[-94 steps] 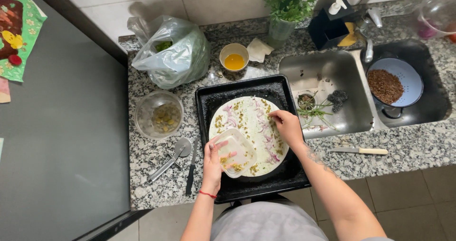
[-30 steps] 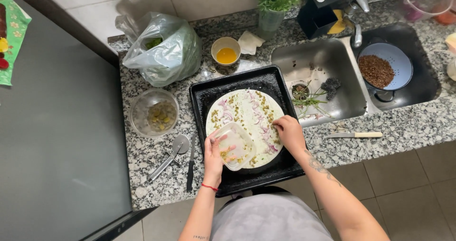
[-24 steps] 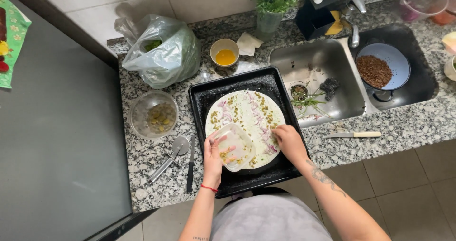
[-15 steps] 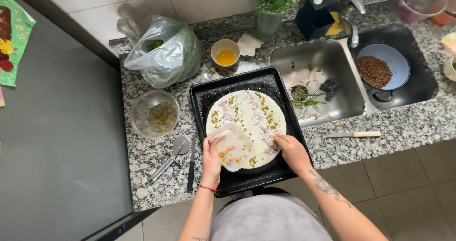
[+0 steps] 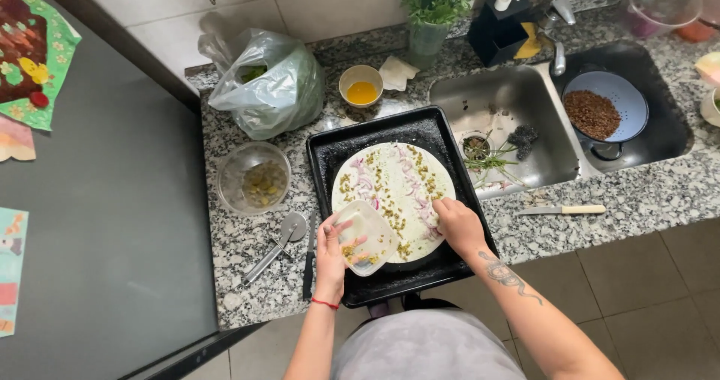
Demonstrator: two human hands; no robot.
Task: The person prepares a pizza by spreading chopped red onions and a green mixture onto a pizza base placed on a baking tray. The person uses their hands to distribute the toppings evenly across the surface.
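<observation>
Topping a flatbread on a baking tray, straight from a little plastic tub

Left hand (image 5: 332, 251) is grasping a small clear plastic container (image 5: 365, 237), tilting it over the near edge of the round flatbread (image 5: 394, 198), while the right hand (image 5: 459, 226) is resting on the flatbread's right rim, fingers curled loosely and holding nothing that I can see. The flatbread is sitting in the black baking tray (image 5: 450, 136) on the granite table, already carrying red onion strips and green bits. Looks like the scattering stage to me; the next bit probably needs an even spread over the bare patches. Pizza cutter (image 5: 274, 246) and glass bowl (image 5: 253, 177) are lying to the left, steel sink (image 5: 517, 103) to the right.
</observation>
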